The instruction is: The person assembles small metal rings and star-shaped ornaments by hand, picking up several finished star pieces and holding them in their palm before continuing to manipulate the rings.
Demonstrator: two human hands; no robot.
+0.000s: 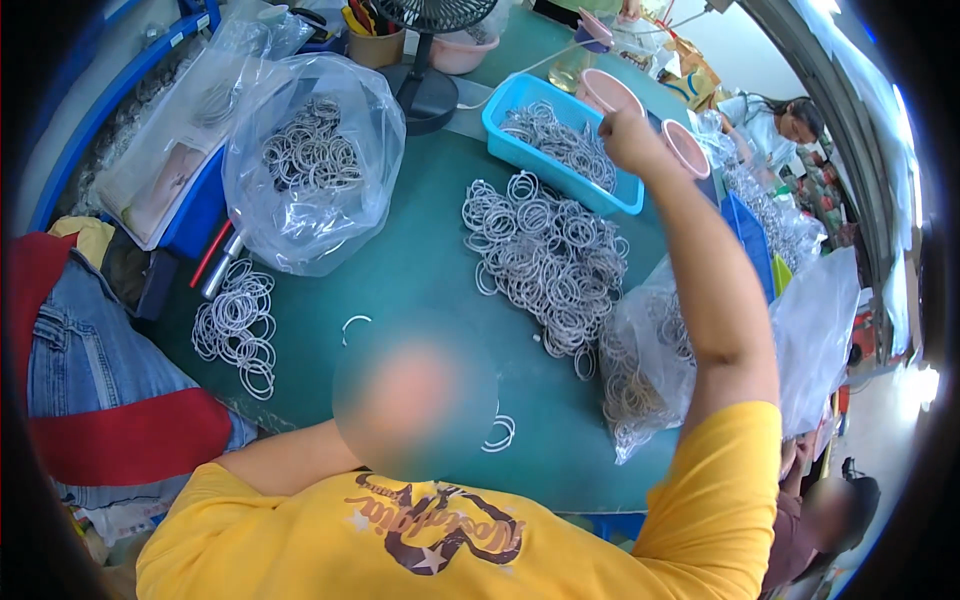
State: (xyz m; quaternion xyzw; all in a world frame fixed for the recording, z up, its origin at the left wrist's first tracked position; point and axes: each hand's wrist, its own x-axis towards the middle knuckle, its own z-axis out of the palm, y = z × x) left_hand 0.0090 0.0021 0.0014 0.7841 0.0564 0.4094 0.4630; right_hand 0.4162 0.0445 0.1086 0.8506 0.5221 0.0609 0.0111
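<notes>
My right arm reaches far forward, and my right hand (632, 142) is over the far right rim of a light blue tray (560, 178), beside a pink bowl (612, 92). Its fingers curl down, and whatever they grip is hidden. My left forearm (300, 455) runs in from the lower left into a blurred round patch that covers my left hand, so its fingers cannot be made out. Just right of that patch lie a couple of silver rings (500, 433). One open curved piece (355, 324) rests beyond it. A large heap of silver rings (550, 250) spreads before the tray.
At the left are a smaller ring pile (237, 325), a clear bag of rings (315, 170), a red pen-like stick (210, 255) and a metal-tipped tool (222, 265). A black fan (428, 90) stands behind. Another bag (650, 350) lies under my right arm. Co-workers sit at the right.
</notes>
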